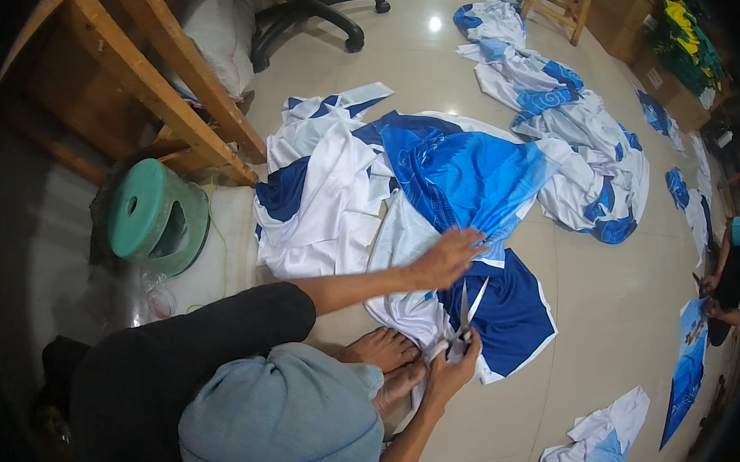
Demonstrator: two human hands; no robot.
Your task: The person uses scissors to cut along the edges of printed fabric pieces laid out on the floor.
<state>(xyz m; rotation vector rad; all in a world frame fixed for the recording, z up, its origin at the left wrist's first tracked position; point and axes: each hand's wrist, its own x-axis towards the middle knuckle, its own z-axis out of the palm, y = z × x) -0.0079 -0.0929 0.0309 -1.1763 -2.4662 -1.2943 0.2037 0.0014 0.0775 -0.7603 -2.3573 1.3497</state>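
My left hand (447, 259) has its fingers apart over light-blue fabric at the lower edge of a bright blue printed piece (459, 181). My right hand (450, 370) grips scissors (466, 311), their blades spread apart over navy fabric (505, 318) with a white border. White cloth (399, 306) lies under and beside my hands, over the floor near my bare feet (379, 347). Grey-blue cloth (280, 414) fills the lower middle, partly hiding my body.
White-and-navy fabric (320, 210) lies left; long blue-white heaps (589, 160) and pieces (595, 453) lie right. A green stool (148, 207), wooden frames (158, 70) and a chair base (317, 13) stand left and behind. Another person's hands (712, 311) are at far right, beside blue fabric.
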